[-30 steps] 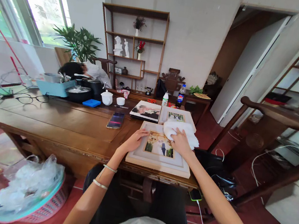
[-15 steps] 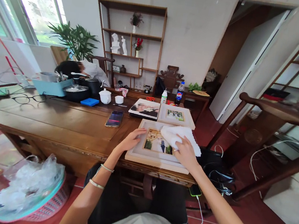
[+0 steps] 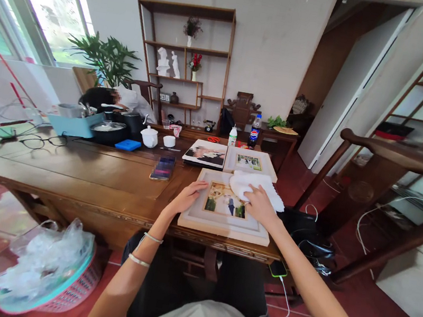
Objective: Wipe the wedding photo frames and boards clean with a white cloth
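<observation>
A white picture frame [image 3: 224, 231] with a wedding-type photo [image 3: 224, 201] inside lies flat at the table's front edge. My left hand [image 3: 188, 196] rests on the frame's left side, fingers stretched out over the border. On the frame's upper right is a crumpled white cloth [image 3: 238, 183], partly hanging past the right side. My right hand [image 3: 260, 205] presses down on this cloth, its fingers partly bent and gripping it, the index finger pointing forward. Just behind are a second white frame [image 3: 267, 173] and a photo board or album [image 3: 204, 153].
A phone [image 3: 162, 167] lies left of the frame on the wooden table [image 3: 112, 175]. Farther back stand a teapot [image 3: 149, 137], a white cup [image 3: 169, 141], a cola bottle [image 3: 255, 131] and a small white bottle [image 3: 232, 137]. Another person [image 3: 124, 99] leans at the far left side.
My right hand has slid slightly up and left across the frame with the cloth, uncovering more of the photo's lower right. My left hand keeps its place.
</observation>
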A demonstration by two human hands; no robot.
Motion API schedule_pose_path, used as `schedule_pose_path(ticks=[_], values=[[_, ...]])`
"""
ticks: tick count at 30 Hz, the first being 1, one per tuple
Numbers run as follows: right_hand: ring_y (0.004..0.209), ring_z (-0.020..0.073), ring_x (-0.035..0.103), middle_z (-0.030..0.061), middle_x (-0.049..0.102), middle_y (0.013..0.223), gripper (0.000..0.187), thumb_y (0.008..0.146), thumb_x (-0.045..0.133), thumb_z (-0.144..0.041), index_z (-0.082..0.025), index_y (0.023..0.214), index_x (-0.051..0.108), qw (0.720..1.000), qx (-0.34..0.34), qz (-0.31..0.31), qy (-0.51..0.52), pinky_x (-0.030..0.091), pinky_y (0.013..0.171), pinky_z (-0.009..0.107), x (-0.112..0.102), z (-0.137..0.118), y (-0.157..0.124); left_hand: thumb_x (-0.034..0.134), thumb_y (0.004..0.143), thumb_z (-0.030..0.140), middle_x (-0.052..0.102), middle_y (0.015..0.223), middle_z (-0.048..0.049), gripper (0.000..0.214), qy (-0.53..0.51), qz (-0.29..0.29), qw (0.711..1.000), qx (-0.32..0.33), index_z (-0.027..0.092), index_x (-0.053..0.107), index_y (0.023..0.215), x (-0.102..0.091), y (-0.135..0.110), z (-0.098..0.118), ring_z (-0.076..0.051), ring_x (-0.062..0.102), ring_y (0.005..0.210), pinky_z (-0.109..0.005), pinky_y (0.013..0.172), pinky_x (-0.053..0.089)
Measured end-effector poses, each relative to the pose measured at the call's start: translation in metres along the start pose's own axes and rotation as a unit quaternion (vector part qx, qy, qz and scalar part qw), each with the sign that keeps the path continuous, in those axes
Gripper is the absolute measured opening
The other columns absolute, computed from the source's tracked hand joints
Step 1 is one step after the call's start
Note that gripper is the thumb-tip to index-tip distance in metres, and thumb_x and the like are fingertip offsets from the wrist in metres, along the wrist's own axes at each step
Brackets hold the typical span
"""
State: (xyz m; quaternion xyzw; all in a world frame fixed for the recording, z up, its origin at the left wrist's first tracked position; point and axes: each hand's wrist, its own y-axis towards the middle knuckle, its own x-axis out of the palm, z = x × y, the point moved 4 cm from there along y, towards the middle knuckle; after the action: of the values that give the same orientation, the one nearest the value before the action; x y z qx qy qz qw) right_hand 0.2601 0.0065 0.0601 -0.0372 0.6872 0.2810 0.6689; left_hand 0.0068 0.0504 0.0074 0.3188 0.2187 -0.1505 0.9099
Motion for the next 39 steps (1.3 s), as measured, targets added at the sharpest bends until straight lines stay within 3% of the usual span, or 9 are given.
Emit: schedule_pose_path(ticks=[5, 8, 11, 15, 20, 27, 32, 37, 39], values=[[0.123, 0.0261, 0.043, 0.0187, 0.059, 0.118, 0.031, 0.070, 0.050, -0.008, -0.013, 0.095, 0.067, 0.999, -0.046, -0.014, 0.020, 0.023, 0.105, 0.044, -0.015, -0.025, -0.043, 0.041, 0.079, 0.007, 0.058, 0.125, -0.0069, 0.041, 0.013, 0.012, 1.000, -0.001, 0.018, 0.064, 0.111, 0.000, 0.003, 0.001, -0.020, 0.046, 0.123, -0.042, 0.110, 0.029], [0.124, 0.0255, 0.043, 0.0176, 0.061, 0.114, 0.028, 0.069, 0.049, -0.007, -0.014, 0.089, 0.068, 0.997, -0.065, 0.004, 0.035, 0.024, 0.106, 0.043, -0.020, -0.025, -0.054, 0.043, 0.076, 0.006, 0.057, 0.126, -0.0071, 0.043, 0.029, -0.002, 1.000, -0.006, 0.018, 0.063, 0.112, 0.001, 0.004, 0.000, -0.021, 0.045, 0.124, -0.043, 0.110, 0.028], [0.118, 0.0268, 0.047, 0.0146, 0.064, 0.108, 0.025, 0.069, 0.049, -0.007, -0.015, 0.083, 0.067, 0.999, -0.004, 0.051, 0.019, 0.030, 0.102, 0.041, -0.019, -0.004, -0.041, 0.044, 0.076, 0.005, 0.056, 0.127, -0.0071, 0.045, 0.040, -0.014, 0.999, -0.001, 0.019, 0.061, 0.115, 0.001, 0.004, 0.000, -0.021, 0.044, 0.126, -0.044, 0.110, 0.028], [0.104, 0.0306, 0.052, 0.0175, 0.062, 0.105, 0.026, 0.076, 0.044, -0.010, -0.011, 0.091, 0.065, 0.987, 0.116, 0.106, -0.011, 0.038, 0.090, 0.040, -0.016, 0.030, -0.005, 0.043, 0.076, 0.003, 0.056, 0.127, -0.0077, 0.046, 0.058, -0.019, 0.998, 0.013, 0.019, 0.061, 0.116, 0.002, 0.004, 0.002, -0.021, 0.044, 0.125, -0.044, 0.109, 0.029], [0.106, 0.0290, 0.052, 0.0170, 0.062, 0.107, 0.029, 0.074, 0.046, -0.009, -0.012, 0.095, 0.065, 0.991, 0.104, 0.085, -0.009, 0.036, 0.091, 0.038, 0.000, 0.033, 0.024, 0.042, 0.077, 0.003, 0.056, 0.127, -0.0084, 0.046, 0.088, -0.020, 0.996, 0.008, 0.018, 0.061, 0.115, 0.001, 0.006, 0.006, -0.021, 0.046, 0.123, -0.044, 0.109, 0.030], [0.125, 0.0255, 0.039, 0.0195, 0.056, 0.121, 0.035, 0.071, 0.045, -0.006, -0.012, 0.099, 0.064, 0.996, 0.070, 0.046, -0.018, 0.026, 0.101, 0.041, 0.008, 0.027, 0.013, 0.042, 0.080, 0.008, 0.055, 0.128, -0.0082, 0.042, 0.047, -0.011, 0.999, 0.011, 0.019, 0.061, 0.115, 0.001, 0.006, -0.002, -0.020, 0.046, 0.124, -0.043, 0.109, 0.030], [0.121, 0.0250, 0.044, 0.0178, 0.060, 0.116, 0.030, 0.070, 0.049, -0.007, -0.014, 0.093, 0.067, 1.000, 0.004, 0.004, -0.021, 0.027, 0.101, 0.040, -0.011, -0.002, -0.012, 0.043, 0.081, 0.009, 0.053, 0.130, -0.0085, 0.043, 0.039, -0.027, 0.999, 0.013, 0.020, 0.058, 0.119, 0.003, 0.005, -0.007, -0.020, 0.042, 0.127, -0.044, 0.110, 0.027], [0.094, 0.0272, 0.058, 0.0142, 0.066, 0.090, 0.019, 0.075, 0.053, -0.016, -0.016, 0.085, 0.069, 0.997, -0.062, -0.038, -0.006, 0.039, 0.086, 0.039, -0.042, -0.053, -0.062, 0.045, 0.086, 0.018, 0.049, 0.135, -0.0088, 0.039, 0.065, -0.034, 0.997, 0.011, 0.021, 0.055, 0.123, 0.005, 0.004, -0.008, -0.022, 0.037, 0.130, -0.046, 0.110, 0.025], [0.099, 0.0268, 0.057, 0.0134, 0.066, 0.095, 0.017, 0.075, 0.054, -0.018, -0.017, 0.084, 0.069, 0.996, -0.078, -0.027, 0.025, 0.039, 0.088, 0.038, -0.047, -0.063, -0.073, 0.045, 0.087, 0.022, 0.048, 0.136, -0.0092, 0.038, 0.081, -0.039, 0.996, 0.015, 0.020, 0.055, 0.123, 0.006, 0.004, -0.006, -0.023, 0.036, 0.131, -0.046, 0.110, 0.025]])
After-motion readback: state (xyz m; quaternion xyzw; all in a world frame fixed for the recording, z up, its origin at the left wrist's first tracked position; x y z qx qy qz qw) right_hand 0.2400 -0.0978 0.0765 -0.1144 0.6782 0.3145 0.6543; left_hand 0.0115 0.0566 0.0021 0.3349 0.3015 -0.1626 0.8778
